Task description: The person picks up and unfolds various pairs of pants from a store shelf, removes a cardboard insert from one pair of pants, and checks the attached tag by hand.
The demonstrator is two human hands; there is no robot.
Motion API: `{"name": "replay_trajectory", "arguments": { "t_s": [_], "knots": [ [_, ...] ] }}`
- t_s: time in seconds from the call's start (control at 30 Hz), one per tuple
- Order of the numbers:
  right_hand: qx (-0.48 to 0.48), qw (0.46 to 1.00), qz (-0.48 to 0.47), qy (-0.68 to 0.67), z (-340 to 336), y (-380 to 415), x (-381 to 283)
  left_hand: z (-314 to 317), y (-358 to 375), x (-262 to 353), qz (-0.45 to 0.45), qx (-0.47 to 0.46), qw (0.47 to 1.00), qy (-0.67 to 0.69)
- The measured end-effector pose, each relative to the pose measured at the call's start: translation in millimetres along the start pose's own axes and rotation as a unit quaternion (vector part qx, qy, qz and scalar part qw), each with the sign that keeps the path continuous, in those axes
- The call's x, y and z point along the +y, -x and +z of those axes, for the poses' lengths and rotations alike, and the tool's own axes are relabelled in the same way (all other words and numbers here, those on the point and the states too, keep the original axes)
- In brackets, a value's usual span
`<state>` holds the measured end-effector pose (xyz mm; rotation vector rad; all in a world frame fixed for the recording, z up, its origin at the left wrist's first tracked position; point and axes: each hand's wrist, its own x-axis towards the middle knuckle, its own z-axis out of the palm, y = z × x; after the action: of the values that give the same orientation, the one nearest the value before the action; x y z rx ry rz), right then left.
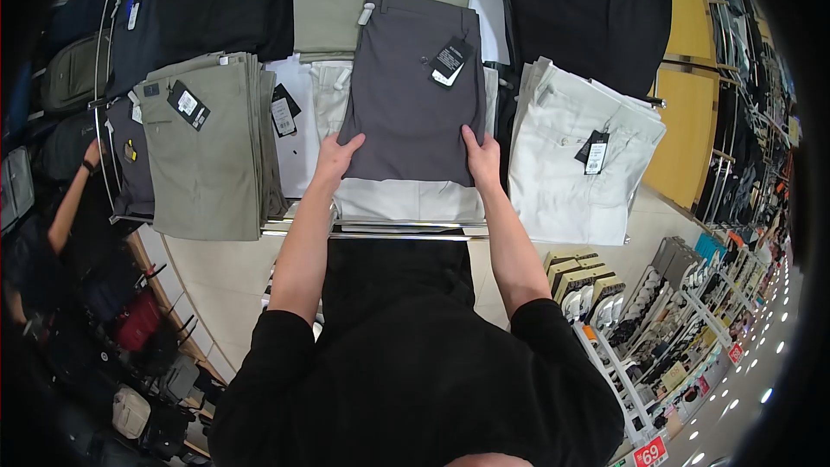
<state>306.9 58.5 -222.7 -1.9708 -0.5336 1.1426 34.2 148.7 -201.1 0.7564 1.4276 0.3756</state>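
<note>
far left, another person's arm (71, 199) reaches in by the bags, well apart from the action. next comes a stack of olive trousers (207, 147) with a black tag, hanging a little over the shelf rail (389, 229). now the left hand (335, 158), fingers spread flat on the lower left corner of the grey trousers (413, 86), pressing rather than gripping. the grey trousers lie folded on top of a white pile (406, 199), centre of the shelf, tag (450, 62) near the waistband. the right hand (481, 156) mirrors it on the lower right corner, thumb on the cloth; fingers may curl under the edge, can't tell. further right, white trousers (575, 160) sit just beside. risk as i see it: uneven pressure could slide the grey pair askew, or drag the white pile over the rail.
</note>
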Motion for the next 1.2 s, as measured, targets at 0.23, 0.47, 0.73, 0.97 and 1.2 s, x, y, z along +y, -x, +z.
{"name": "replay_trajectory", "arguments": {
  "t_s": [0.23, 0.47, 0.73, 0.97, 1.2],
  "knots": [
    [-0.025, 1.000, 0.004, -0.014, -1.8, 1.5, 28.1, -19.4, 6.0, -5.8, -0.025, -0.005, 0.999, 0.033],
    [-0.038, 0.998, 0.049, -0.021, -5.2, -18.8, -22.1, -18.2, -3.6, 9.5, -0.015, -0.045, 0.996, -0.072],
    [0.022, 0.984, -0.117, 0.131, 21.2, -49.3, -51.4, 16.1, -39.5, 21.8, 0.186, 0.147, 0.886, -0.397],
    [-0.053, 0.977, 0.007, -0.205, 14.3, -57.5, -29.0, -4.6, -54.4, 1.9, 0.094, 0.046, 0.994, -0.027],
    [-0.043, 0.986, 0.061, -0.148, 16.8, -69.0, -45.6, 2.9, -46.9, 39.6, 0.079, 0.005, 0.996, -0.047]
  ]
}}
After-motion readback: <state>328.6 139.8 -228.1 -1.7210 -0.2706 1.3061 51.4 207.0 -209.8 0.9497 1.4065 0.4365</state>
